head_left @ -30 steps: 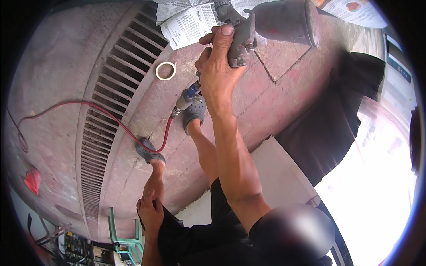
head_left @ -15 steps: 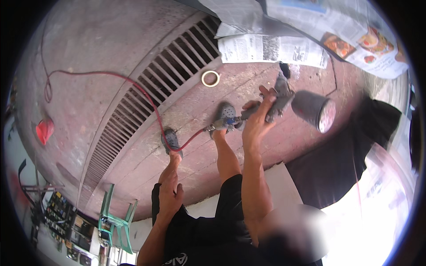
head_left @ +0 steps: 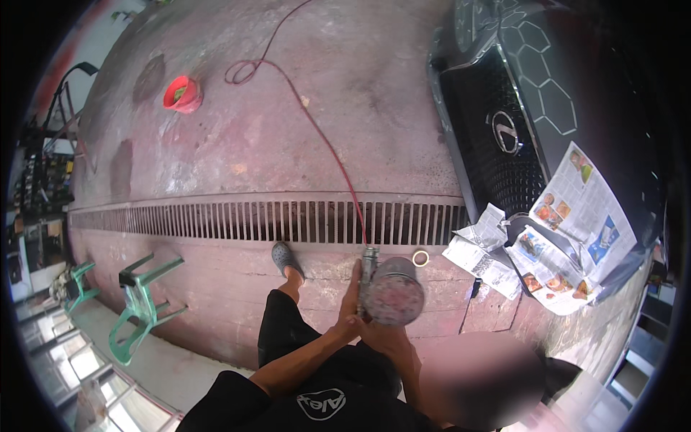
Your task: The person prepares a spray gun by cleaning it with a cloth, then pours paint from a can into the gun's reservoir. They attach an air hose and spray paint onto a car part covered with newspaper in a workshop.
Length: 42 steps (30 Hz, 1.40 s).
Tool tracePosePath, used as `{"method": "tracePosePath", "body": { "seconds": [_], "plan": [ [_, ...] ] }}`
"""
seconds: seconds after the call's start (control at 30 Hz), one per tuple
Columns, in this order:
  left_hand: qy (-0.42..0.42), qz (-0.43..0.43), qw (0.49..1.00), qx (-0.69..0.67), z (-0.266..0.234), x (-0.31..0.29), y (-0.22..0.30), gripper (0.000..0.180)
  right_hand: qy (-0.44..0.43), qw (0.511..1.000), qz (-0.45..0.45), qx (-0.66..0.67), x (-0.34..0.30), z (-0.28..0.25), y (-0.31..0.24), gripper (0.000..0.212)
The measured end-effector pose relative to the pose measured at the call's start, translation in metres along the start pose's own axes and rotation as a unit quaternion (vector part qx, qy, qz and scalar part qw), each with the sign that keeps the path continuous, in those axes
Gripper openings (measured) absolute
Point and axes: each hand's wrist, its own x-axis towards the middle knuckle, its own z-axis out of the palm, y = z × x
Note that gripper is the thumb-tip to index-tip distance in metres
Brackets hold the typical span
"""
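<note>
A spray gun with a round, paint-smeared cup [head_left: 394, 294] is held close in front of my body, its metal hose fitting [head_left: 370, 254] pointing away from me. My left hand [head_left: 350, 301] is closed along the left side of the gun, near the fitting. Below the cup, my right hand [head_left: 383, 338] grips the gun, its fingers partly hidden by the cup. From the fitting a thin red air hose [head_left: 317, 129] runs off over the floor and makes a loop farther out.
A long drain grate [head_left: 237, 222] crosses the floor ahead. To the right stands a dark car [head_left: 497, 115] with newspaper sheets [head_left: 586, 216] on its corner. A tape roll [head_left: 420, 258] lies nearby. Left are a red bucket [head_left: 186, 99] and green plastic chairs [head_left: 140, 309].
My view has swung left, bringing the car front and bucket into sight. The spray gun has come in close to my body. My left hand has come up from my leg to the gun.
</note>
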Motion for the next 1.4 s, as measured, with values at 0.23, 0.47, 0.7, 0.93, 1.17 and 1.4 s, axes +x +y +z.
{"method": "tracePosePath", "body": {
  "seconds": [0.23,0.47,0.7,0.93,1.17,1.4],
  "plan": [
    [0.355,0.085,0.930,-0.042,-0.140,0.046,0.293,0.032,0.014,0.995,-0.004,0.095,0.128,0.105,-0.174,0.105],
    [0.427,0.094,0.888,-0.138,-0.281,0.072,0.517,0.026,-0.042,0.998,-0.048,0.023,0.206,0.146,-0.292,0.052],
    [0.368,0.156,0.911,-0.100,-0.433,0.150,0.665,0.025,-0.108,0.980,-0.145,0.081,0.346,0.133,-0.392,0.051],
    [0.358,0.150,0.916,-0.102,-0.503,0.309,0.783,0.026,-0.126,0.979,-0.146,0.065,0.555,0.094,-0.447,0.048],
    [0.393,0.170,0.874,-0.230,-0.543,0.448,0.914,0.019,-0.140,0.968,-0.184,0.094,0.752,0.048,-0.534,0.039],
    [0.545,0.236,0.768,-0.239,-0.687,0.575,1.034,0.020,-0.083,0.978,-0.175,-0.075,1.009,0.040,-0.570,0.036]
  ]
}}
